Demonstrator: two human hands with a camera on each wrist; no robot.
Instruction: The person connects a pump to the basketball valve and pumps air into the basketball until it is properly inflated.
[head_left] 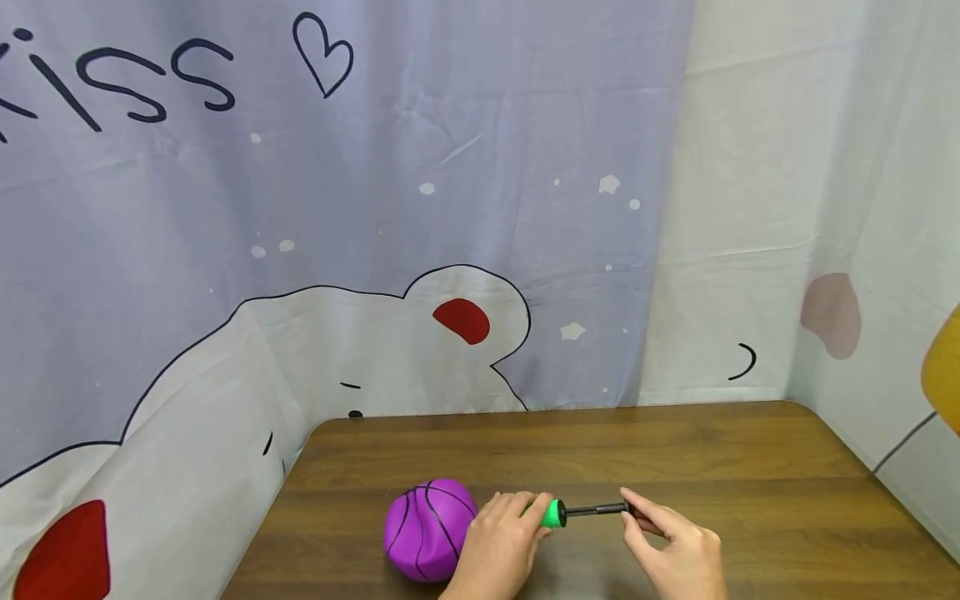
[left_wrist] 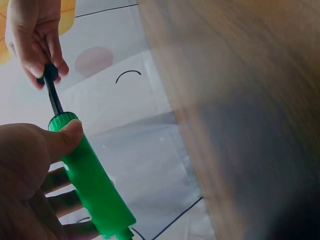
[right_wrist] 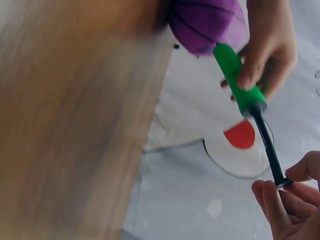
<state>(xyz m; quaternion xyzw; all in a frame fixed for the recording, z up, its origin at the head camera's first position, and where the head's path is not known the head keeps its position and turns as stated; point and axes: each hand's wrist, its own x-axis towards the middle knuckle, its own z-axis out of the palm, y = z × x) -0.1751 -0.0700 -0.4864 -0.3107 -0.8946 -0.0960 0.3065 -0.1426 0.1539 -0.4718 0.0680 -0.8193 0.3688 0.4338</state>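
Gripping the green hand pump (left_wrist: 97, 185), the left hand (head_left: 498, 540) is curling its fingers (head_left: 517, 503) round the barrel (right_wrist: 230, 66); the right hand (head_left: 681, 546) is pinching the black plunger handle (left_wrist: 48, 73). Keeping the rod (head_left: 588, 511) aligned with the barrel should help smooth strokes. Leftward, the dented purple basketball (head_left: 423, 533) is sitting toward the left edge of the surface (head_left: 750, 467). Beyond the far edge, a curtain (head_left: 480, 125) is hanging.

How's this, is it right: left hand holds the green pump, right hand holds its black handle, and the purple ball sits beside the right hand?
Not quite: the head view shows the purple ball beside the left hand, not the right hand. The left hand does hold the green pump, and the right hand its black handle.
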